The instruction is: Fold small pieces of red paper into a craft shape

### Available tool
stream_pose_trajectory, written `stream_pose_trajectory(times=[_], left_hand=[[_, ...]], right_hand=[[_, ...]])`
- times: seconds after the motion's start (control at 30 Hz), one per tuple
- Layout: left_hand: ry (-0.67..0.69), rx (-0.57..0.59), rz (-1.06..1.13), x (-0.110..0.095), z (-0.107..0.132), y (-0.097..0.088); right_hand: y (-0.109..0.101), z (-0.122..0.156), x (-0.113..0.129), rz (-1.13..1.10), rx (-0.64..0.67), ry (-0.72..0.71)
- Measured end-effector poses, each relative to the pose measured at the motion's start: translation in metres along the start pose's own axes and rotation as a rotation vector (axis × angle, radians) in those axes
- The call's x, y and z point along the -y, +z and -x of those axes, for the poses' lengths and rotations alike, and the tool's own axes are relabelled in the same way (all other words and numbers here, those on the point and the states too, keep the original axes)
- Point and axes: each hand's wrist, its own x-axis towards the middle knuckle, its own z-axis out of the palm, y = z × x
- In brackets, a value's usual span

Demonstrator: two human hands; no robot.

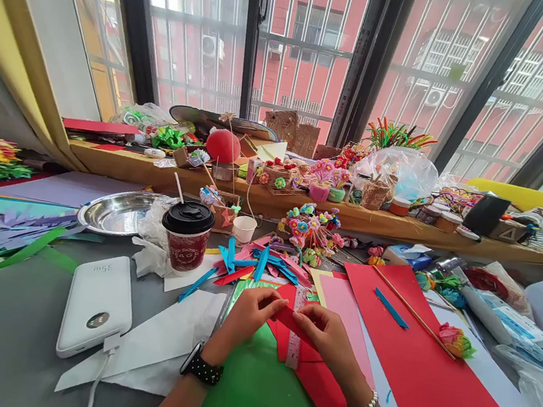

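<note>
Between my two hands is a narrow strip of red paper (300,327), held up over the table. My left hand (252,315) pinches its left end with thumb and fingers. At the other end, my right hand (326,336) grips it the same way. Beneath the hands lie a pink ruler (293,348) and more red paper (323,389), on top of a green mat (250,389). Just beyond my fingers is a heap of blue and red folded paper pieces (261,264).
A lidded coffee cup (186,239) and a white power bank (98,304) with a cable stand left. Red sheets (422,353) with a stick-stemmed paper flower (455,340) lie right. Behind are a metal tray (116,212), a paper cup (244,230) and a craft-filled sill (155,170).
</note>
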Motion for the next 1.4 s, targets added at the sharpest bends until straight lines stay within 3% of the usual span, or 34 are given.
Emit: stream_pose_trajectory(times=[0.5, 0.57, 0.73, 0.83, 1.03, 1.4], left_hand=[[0.059, 0.015, -0.125, 0.003, -0.001, 0.000], [0.088, 0.003, -0.262, 0.004, 0.000, 0.001], [0.239, -0.018, -0.834, 0.005, 0.003, 0.008], [0.355, -0.021, -1.000, 0.005, 0.005, 0.013], [0.423, -0.054, -1.060, 0.005, 0.006, 0.015], [0.417, -0.049, -1.030, 0.004, 0.006, 0.013]], right_hand=[[0.000, 0.002, 0.003, 0.011, 0.001, 0.006], [0.000, 0.002, 0.002, 0.031, 0.000, 0.006], [0.002, 0.001, -0.003, 0.147, -0.023, 0.006], [0.003, 0.001, -0.004, 0.201, -0.033, 0.013], [0.003, 0.001, -0.005, 0.237, -0.046, 0.015], [0.003, 0.001, -0.006, 0.236, -0.035, 0.014]])
